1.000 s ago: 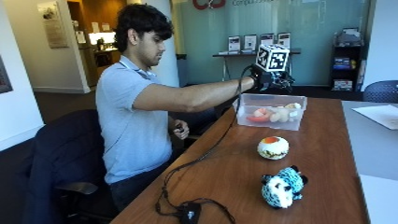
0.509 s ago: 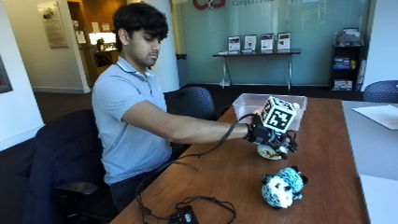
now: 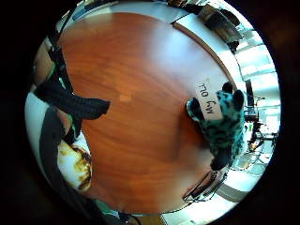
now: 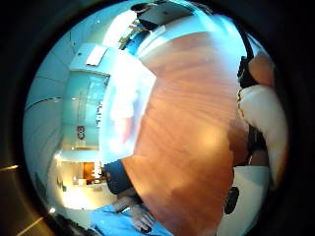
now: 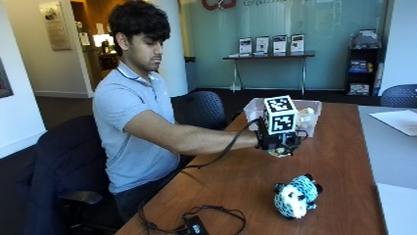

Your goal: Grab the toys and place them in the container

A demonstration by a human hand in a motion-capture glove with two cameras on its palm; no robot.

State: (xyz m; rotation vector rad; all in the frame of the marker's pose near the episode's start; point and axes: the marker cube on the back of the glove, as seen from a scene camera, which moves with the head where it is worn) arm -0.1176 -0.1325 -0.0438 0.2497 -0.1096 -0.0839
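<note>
My gloved right hand (image 5: 277, 141) grips a round white and orange plush toy (image 5: 281, 152) and holds it a little above the wooden table (image 5: 241, 186). In the palm views the same toy (image 3: 75, 161) (image 4: 263, 123) sits close against the palm, with a gloved finger (image 3: 70, 101) curled beside it. A teal and black spotted plush (image 5: 296, 196) (image 3: 218, 124) with a paper tag lies on the table nearer the front edge. The clear plastic container (image 5: 253, 110) (image 4: 125, 108) stands just behind the hand at the table's far end, with toys inside.
A black cable and a small box (image 5: 196, 223) lie at the table's near edge. To the right is a grey tabletop with a sheet of paper (image 5: 394, 120). The person sits at the left in a dark office chair (image 5: 58, 161).
The hand came away from over the container, dropped onto the white and orange toy on the table, and now has it gripped and raised slightly. The teal plush has not moved.
</note>
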